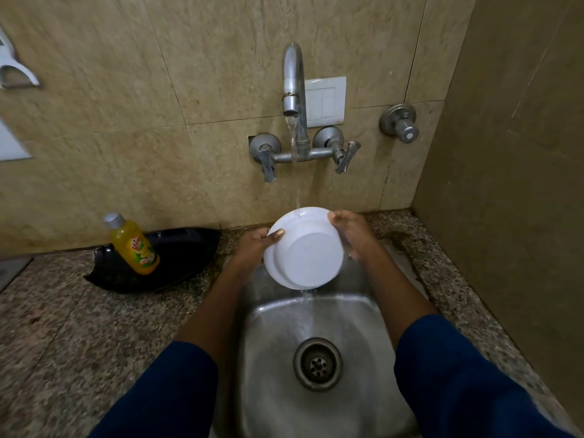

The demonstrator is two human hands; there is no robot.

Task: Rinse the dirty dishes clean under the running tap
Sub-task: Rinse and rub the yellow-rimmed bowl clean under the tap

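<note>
A white plate (308, 251) is held tilted over the steel sink (278, 390), its underside turned toward me. Water runs from the wall tap (292, 90) onto the plate's top rim and drains off its lower edge into the basin. My left hand (257, 243) grips the plate's left rim, thumb on the underside. My right hand (350, 232) holds the right rim, fingertips curled over its upper edge. The plate's front face is hidden.
A yellow dish-soap bottle (134, 246) lies in a black tray (177, 263) on the granite counter (79, 327) left of the sink. Two tap handles (265, 156) flank the spout. A side wall (505, 184) closes the right. The drain (317, 363) sits mid-basin.
</note>
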